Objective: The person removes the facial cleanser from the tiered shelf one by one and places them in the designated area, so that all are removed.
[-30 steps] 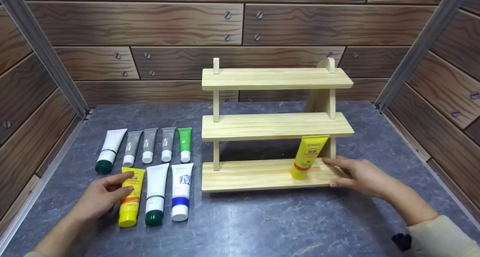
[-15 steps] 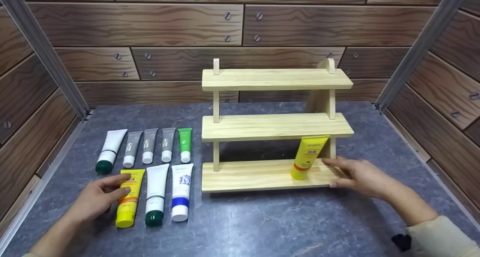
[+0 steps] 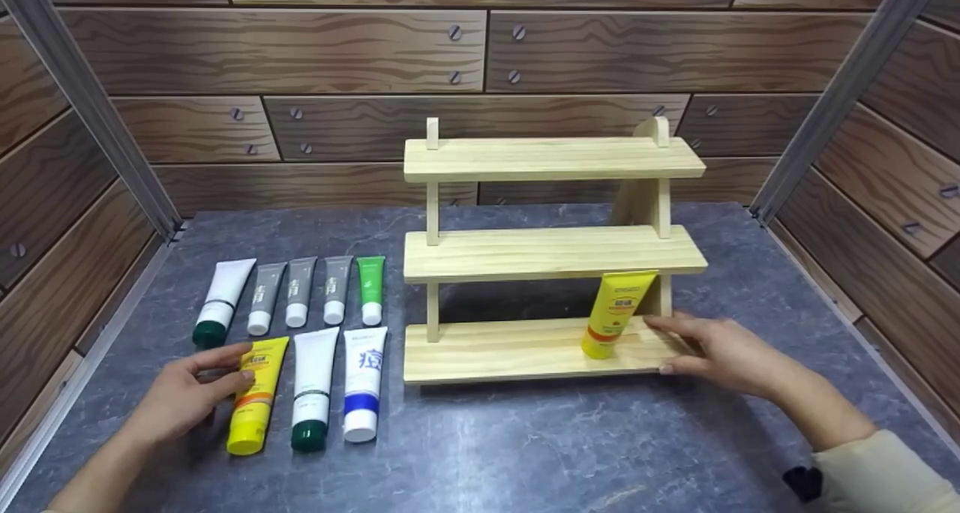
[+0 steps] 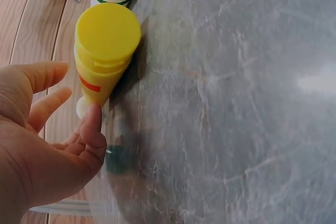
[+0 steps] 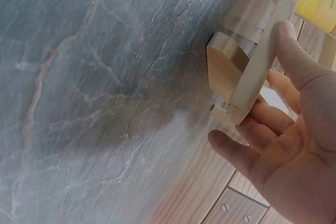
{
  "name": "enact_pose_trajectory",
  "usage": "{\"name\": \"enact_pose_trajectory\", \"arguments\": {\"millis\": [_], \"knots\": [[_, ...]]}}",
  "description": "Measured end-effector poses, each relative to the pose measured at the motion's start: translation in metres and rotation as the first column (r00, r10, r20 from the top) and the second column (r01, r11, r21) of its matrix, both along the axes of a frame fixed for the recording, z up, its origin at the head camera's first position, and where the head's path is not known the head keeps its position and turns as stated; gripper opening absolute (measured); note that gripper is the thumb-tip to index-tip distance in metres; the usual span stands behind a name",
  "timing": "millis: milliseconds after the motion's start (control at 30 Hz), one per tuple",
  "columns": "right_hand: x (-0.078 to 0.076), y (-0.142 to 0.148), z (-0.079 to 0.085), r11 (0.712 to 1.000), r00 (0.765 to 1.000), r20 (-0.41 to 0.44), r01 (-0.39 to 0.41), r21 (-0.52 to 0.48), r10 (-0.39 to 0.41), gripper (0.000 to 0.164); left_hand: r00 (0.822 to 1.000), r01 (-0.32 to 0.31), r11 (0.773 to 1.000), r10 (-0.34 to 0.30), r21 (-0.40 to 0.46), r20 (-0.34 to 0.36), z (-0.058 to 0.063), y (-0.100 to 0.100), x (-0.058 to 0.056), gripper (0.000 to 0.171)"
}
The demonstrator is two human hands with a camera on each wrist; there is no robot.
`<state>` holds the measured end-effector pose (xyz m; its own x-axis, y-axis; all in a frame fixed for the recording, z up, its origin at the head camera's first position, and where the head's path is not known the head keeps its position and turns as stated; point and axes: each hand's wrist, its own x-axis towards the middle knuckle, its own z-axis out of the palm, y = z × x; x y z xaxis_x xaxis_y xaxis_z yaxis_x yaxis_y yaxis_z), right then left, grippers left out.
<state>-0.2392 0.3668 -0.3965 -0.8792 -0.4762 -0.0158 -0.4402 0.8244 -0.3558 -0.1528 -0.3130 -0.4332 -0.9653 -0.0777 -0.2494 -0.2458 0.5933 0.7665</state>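
Observation:
In the head view, my left hand is beside a yellow squeeze tube lying on the table. The left wrist view shows its fingers loosely bent at the tube's side, near the yellow cap, not wrapped round it. My right hand grips the right end of the lowest board of a three-tier wooden display shelf. Its thumb lies on the board's edge, with fingers on the end beyond. A second yellow tube stands on that board, cap down, leaning back toward the middle tier.
Beside the left-hand tube lie a white tube with a green cap and a white-and-blue tube. Behind them a row holds another white tube, several grey tubes and a green tube. Wood-patterned walls enclose the table.
My left hand has shifted slightly left. The yellow tube by it has turned, its cap end sliding left. My right hand, the shelf and the standing tube keep their places.

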Motion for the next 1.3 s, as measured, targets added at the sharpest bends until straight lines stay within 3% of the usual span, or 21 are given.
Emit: {"name": "enact_pose_trajectory", "arguments": {"millis": [267, 633, 900, 1067, 1300], "knots": [[0.0, 0.0, 0.0, 1.0, 1.0, 0.005, 0.002, 0.016, -0.002, 0.076, 1.0, 0.004, 0.999, -0.005, -0.037, -0.03, 0.012, 0.003, 0.002, 0.065], [0.0, 0.0, 0.003, 1.0, 1.0, 0.007, -0.002, 0.027, 0.002, 0.077, 0.993, 0.022, 0.999, -0.018, 0.03, -0.117, 0.04, 0.03, 0.002, 0.058], [0.0, 0.0, 0.002, 1.0, 1.0, 0.01, 0.001, 0.025, -0.001, 0.078, 0.984, 0.079, 0.99, -0.059, 0.113, -0.17, 0.059, 0.058, -0.002, 0.054], [-0.001, 0.0, 0.003, 1.0, 1.0, 0.007, -0.009, 0.029, 0.008, 0.077, 0.968, 0.152, 0.976, -0.114, 0.158, -0.222, 0.073, 0.077, -0.007, 0.049], [0.0, 0.0, 0.002, 0.999, 1.0, 0.017, -0.003, 0.035, 0.003, 0.078, 0.924, 0.276, 0.955, -0.233, 0.107, -0.303, 0.09, 0.113, -0.018, 0.047]]}}
